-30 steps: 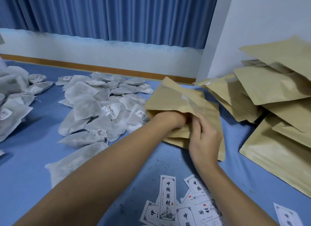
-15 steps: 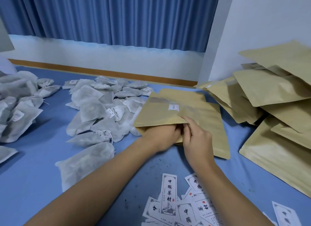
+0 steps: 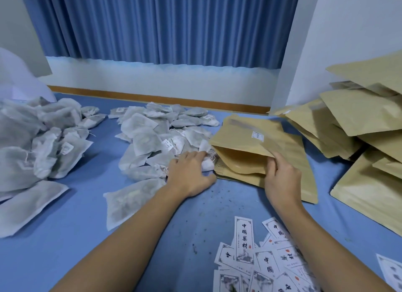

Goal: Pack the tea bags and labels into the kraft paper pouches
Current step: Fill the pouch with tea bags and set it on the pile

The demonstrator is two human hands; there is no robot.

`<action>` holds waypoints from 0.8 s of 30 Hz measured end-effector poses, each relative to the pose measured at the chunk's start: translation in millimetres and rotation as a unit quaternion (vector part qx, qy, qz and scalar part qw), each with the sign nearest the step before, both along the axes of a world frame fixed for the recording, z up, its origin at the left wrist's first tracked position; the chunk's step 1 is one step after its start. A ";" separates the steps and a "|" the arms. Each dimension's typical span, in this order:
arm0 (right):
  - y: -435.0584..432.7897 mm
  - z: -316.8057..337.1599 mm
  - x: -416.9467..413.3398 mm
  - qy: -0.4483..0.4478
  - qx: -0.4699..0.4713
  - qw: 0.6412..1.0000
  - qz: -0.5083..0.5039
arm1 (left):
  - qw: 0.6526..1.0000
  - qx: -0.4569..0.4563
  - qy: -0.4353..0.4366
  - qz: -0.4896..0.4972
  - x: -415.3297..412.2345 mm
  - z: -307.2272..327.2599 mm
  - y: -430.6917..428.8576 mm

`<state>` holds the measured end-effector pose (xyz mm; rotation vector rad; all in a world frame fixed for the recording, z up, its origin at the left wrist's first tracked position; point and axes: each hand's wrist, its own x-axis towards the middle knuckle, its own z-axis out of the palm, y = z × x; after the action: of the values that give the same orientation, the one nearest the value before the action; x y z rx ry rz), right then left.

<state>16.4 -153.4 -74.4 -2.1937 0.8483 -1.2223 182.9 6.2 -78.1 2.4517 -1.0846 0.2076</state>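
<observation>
A kraft paper pouch [image 3: 245, 139] lies on the blue table in the middle, its mouth gaping toward the left. My right hand [image 3: 282, 178] pinches the pouch's upper lip and holds it lifted. My left hand [image 3: 191, 174] grips a white tea bag [image 3: 207, 164] right at the pouch's mouth. More tea bags [image 3: 152, 137] lie heaped just left of the pouch. White printed labels [image 3: 261, 261] are scattered near the front edge, below my right arm.
A second heap of tea bags [image 3: 37, 143] covers the left side. Stacked kraft pouches [image 3: 352, 122] lean against the white wall at the right, with a large one [image 3: 369, 193] lying flat. A blue curtain hangs behind the table.
My left hand has left the pouch, reached left to the tea bag heap and taken hold of a tea bag. The right hand has lifted the pouch's lip, opening its mouth.
</observation>
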 end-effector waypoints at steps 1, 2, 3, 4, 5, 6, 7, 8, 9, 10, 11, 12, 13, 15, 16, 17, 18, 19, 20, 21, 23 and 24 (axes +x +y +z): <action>0.0 -0.2 0.2 0.002 0.000 1.000 0.000 | 1.000 0.009 -0.018 0.001 0.0 -0.6 0.1; 0.2 -0.4 0.1 0.001 -0.002 1.000 0.002 | 1.000 -0.001 -0.028 0.006 0.3 -0.7 0.4; 0.4 -0.6 0.3 -0.001 -0.004 1.000 0.004 | 0.999 -0.018 -0.034 0.013 0.7 -0.4 0.8; 0.5 -0.8 0.1 -0.003 -0.005 1.000 0.006 | 0.998 -0.046 -0.042 0.025 0.1 0.3 1.4; 0.3 -1.0 0.3 -0.004 -0.006 1.000 0.006 | 0.994 -0.091 -0.036 0.039 -1.2 0.9 2.1; 0.0 -1.1 0.5 -0.005 -0.006 1.000 0.005 | 0.988 -0.145 -0.016 0.057 -3.6 2.0 2.7; -0.6 -1.0 0.7 -0.004 -0.006 1.000 0.003 | 0.977 -0.198 0.011 0.073 -6.9 4.4 3.5; -0.8 -0.9 0.9 -0.002 -0.006 1.000 0.001 | 0.964 -0.252 0.018 0.082 -8.7 6.4 3.5; -0.7 -0.9 1.0 0.000 -0.007 1.000 -0.001 | 0.952 -0.293 -0.008 0.087 -10.2 8.5 4.0; -0.3 -0.9 0.7 0.000 -0.007 1.000 -0.001 | 0.939 -0.329 -0.046 0.087 -11.7 10.7 4.7; 0.0 -0.9 0.5 0.000 -0.007 1.000 -0.001 | 0.925 -0.363 -0.084 0.074 -13.1 12.8 5.4; 0.1 -1.1 0.2 -0.002 -0.004 1.000 0.000 | 0.909 -0.397 -0.117 0.045 -14.4 14.6 5.5; 0.0 -1.2 0.2 -0.004 0.000 1.000 0.001 | 0.894 -0.425 -0.144 0.001 -16.3 16.3 5.3; -0.1 -1.2 0.1 -0.011 0.009 1.000 0.003 | 0.873 -0.436 -0.196 -0.103 -25.1 17.4 3.2; 0.0 -0.9 0.1 -0.014 0.012 1.000 0.004 | 0.872 -0.412 -0.216 -0.151 -31.0 17.0 1.5; 0.1 -0.6 0.0 -0.017 0.013 1.000 0.004 | 0.875 -0.376 -0.234 -0.195 -36.7 16.6 -0.8; 0.4 -0.1 -0.1 -0.017 0.012 1.000 0.003 | 0.880 -0.332 -0.247 -0.232 -42.7 16.4 -3.0; 0.8 0.5 -0.1 -0.018 0.010 1.000 0.002 | 0.885 -0.285 -0.256 -0.266 -49.7 15.7 -5.7; 1.1 0.8 0.0 -0.021 0.009 1.000 0.000 | 0.887 -0.243 -0.262 -0.293 -56.6 15.3 -8.3; 0.9 0.9 0.3 -0.026 0.010 1.000 -0.003 | 0.888 -0.208 -0.267 -0.312 -62.6 14.7 -10.8; 0.4 1.0 1.0 -0.032 0.010 0.999 -0.011 | 0.896 -0.161 -0.265 -0.319 -72.6 13.6 -15.0; -0.3 0.5 0.9 -0.035 0.008 0.999 -0.011 | 0.904 -0.150 -0.257 -0.306 -75.9 12.9 -17.6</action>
<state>17.3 -153.7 -73.9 -2.1213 0.8516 -1.2918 107.1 -11.4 -65.2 1.7090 -1.8273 0.7766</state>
